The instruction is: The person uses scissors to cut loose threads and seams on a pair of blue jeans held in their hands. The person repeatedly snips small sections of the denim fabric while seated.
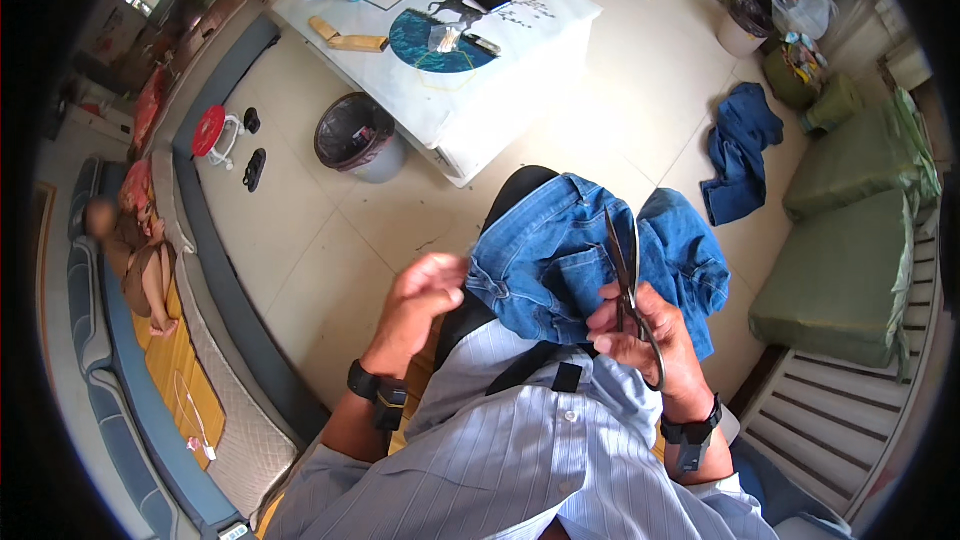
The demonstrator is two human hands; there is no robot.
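Observation:
Blue jeans (545, 265) lie bunched across my lap, with a seam, a pocket and the waistband showing. My right hand (650, 335) grips a pair of dark metal scissors (626, 275) over the denim. Their blades point away from me and stand slightly apart. At the left edge of the jeans is my left hand (415, 300), slightly blurred, its fingers loosely bent and nothing visible in them. Its fingertips come close to the waistband; whether they touch it I cannot tell.
Another piece of denim (740, 150) lies on the floor at right, near green cushions (835, 280) on a slatted bench (850, 420). Ahead stand a white table (540, 50) and a lined bin (375, 155). A person (140, 250) sits on the sofa at left.

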